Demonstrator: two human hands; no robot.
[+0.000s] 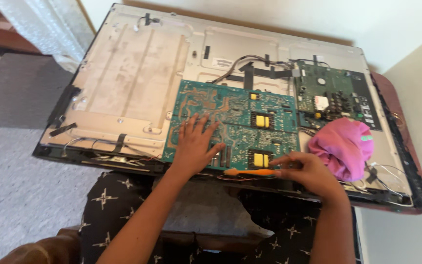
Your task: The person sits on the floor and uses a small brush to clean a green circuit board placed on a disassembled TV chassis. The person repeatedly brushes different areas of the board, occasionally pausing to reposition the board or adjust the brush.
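**Board pinned down, screwdriver pinched at the near edge**

The green circuit board (233, 124) is pressed flat by the left hand (196, 144), fingers spread, probably so it's kept from sliding. The orange screwdriver (250, 172) is pinched in the right hand (306, 171) grip, laid along the board's near edge. A pink cloth (343, 146) is bunched just beyond that grip.

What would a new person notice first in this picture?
The big green circuit board lies in the middle of an opened television back, with the left hand pressed flat on it. At the near edge, the right hand holds an orange tool; a pink cloth lies at right.
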